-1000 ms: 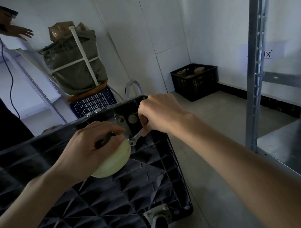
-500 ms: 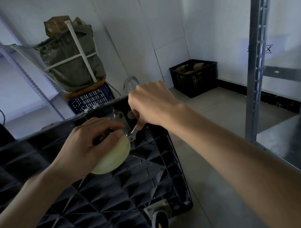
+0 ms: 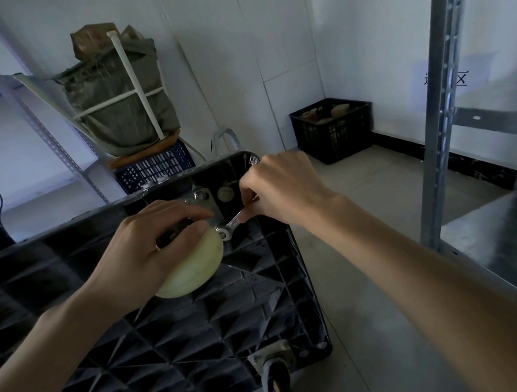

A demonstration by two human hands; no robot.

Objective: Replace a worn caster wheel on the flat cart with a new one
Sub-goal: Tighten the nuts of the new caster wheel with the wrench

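Two hands busy: left [image 3: 144, 244] grips wheel [image 3: 196, 270], right [image 3: 278, 190] pinches wrench [image 3: 231, 224] on bolt at wheel's 1 o'clock; I judge bolt-turning, next another swing.

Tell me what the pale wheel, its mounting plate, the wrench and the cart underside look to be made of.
Pale wheel: likely smooth rubber or polyurethane, matte cream.
Mounting plate: bright plated steel, judging by its silvery glare.
Wrench: polished metal, shiny.
Cart underside: black moulded plastic, shown by its ribbed triangular webbing.
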